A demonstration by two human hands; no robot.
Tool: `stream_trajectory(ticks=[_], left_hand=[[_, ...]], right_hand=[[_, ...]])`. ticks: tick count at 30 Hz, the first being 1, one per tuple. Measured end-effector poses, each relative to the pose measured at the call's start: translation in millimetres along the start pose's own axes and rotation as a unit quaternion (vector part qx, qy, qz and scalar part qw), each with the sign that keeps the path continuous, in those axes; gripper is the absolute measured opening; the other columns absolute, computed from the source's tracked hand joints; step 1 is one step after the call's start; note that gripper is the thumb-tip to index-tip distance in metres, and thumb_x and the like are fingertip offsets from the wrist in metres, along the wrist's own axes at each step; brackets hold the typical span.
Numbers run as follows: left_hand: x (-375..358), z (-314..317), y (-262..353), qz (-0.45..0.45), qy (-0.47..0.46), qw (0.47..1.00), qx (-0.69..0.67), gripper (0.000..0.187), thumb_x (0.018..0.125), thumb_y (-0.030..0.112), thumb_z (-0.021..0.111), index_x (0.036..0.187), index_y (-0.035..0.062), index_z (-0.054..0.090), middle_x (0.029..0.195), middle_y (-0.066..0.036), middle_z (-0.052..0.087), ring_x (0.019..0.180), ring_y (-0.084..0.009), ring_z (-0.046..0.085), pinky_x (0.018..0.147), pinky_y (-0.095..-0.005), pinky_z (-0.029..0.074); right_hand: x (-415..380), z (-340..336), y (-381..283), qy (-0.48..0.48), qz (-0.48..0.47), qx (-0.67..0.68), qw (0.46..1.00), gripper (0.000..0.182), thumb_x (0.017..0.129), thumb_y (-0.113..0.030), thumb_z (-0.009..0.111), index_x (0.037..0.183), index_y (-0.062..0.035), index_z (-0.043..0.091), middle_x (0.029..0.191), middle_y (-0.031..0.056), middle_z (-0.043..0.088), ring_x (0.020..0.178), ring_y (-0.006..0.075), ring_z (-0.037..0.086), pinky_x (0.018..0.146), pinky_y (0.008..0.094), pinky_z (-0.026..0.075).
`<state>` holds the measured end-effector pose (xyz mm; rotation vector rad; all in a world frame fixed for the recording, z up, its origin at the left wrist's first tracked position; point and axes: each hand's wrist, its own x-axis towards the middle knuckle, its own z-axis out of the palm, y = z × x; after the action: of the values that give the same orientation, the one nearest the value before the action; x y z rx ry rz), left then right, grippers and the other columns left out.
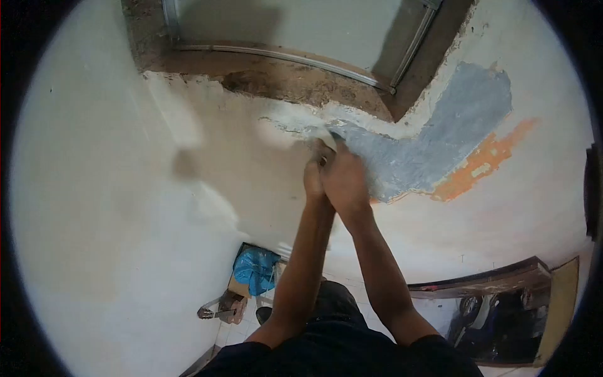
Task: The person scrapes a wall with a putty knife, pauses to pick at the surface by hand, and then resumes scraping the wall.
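Both my hands meet at the wall (251,163), just below the window recess. My right hand (345,173) is closed around a scraper-like tool (337,135), whose blade is partly hidden and touches the wall at the left end of a grey patch (402,157). Close against it on the left, my left hand (315,169) has its fingers curled at the same tool. Flaking paint shows around the blade, and an orange strip (471,176) borders the grey patch at the lower right.
Above is a window frame (282,56) with a rough brown ledge (270,85). Down on the floor are a blue bag (254,267) and a small guitar-like object (232,309). A wooden cabinet (559,308) with dark items stands at the lower right.
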<state>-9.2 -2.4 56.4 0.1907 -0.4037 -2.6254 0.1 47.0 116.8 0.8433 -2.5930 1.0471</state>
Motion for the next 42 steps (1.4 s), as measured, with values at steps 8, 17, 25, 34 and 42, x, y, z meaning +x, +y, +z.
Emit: stream_trajectory(ticks=[8,17,25,34,42], left_hand=[[1,-19,4,0.056,-0.079,0.995,0.034,0.027,0.098,0.032,0.046,0.091,0.0092,0.060,0.081,0.001,0.057,0.070,-0.0103,0.053,0.064,-0.0264,0.045],[-23,1,3,0.028,-0.077,0.993,-0.090,0.039,0.099,0.038,0.042,0.111,0.0038,0.057,0.085,-0.002,0.058,0.076,-0.0130,0.055,0.069,-0.0292,0.046],[-11,-56,6,-0.019,-0.038,0.999,-0.006,0.029,0.097,0.036,0.049,0.098,0.0086,0.059,0.076,0.000,0.057,0.068,-0.0094,0.054,0.060,-0.0240,0.045],[-14,-12,-21,-0.022,-0.036,0.999,-0.021,0.029,0.101,0.034,0.041,0.092,0.0106,0.055,0.073,0.004,0.048,0.063,-0.0055,0.046,0.055,-0.0232,0.039],[20,-47,15,-0.033,-0.060,0.997,-0.035,0.033,0.101,0.034,0.039,0.091,0.0089,0.057,0.071,0.003,0.049,0.063,-0.0075,0.047,0.055,-0.0245,0.039]], right_hand=[[-10,14,4,0.036,-0.026,0.027,0.999,0.028,0.086,-0.013,0.054,0.108,0.0047,0.052,0.080,0.0326,0.061,0.080,0.0488,0.060,0.069,0.0529,0.051],[15,31,-25,-0.008,0.006,-0.022,1.000,0.032,0.087,-0.021,0.053,0.109,0.0019,0.055,0.087,0.0284,0.064,0.089,0.0453,0.062,0.082,0.0499,0.050],[-25,45,-15,-0.064,-0.055,-0.014,0.996,0.024,0.089,-0.016,0.050,0.093,0.0066,0.057,0.083,0.0270,0.062,0.085,0.0417,0.063,0.077,0.0494,0.051],[-13,-4,14,-0.048,0.012,-0.089,0.995,0.019,0.095,-0.016,0.044,0.098,0.0022,0.047,0.073,0.0281,0.061,0.074,0.0465,0.061,0.062,0.0523,0.048],[6,24,-34,-0.097,0.052,-0.078,0.991,0.021,0.093,-0.014,0.044,0.094,0.0053,0.051,0.076,0.0276,0.063,0.076,0.0431,0.065,0.070,0.0486,0.054]])
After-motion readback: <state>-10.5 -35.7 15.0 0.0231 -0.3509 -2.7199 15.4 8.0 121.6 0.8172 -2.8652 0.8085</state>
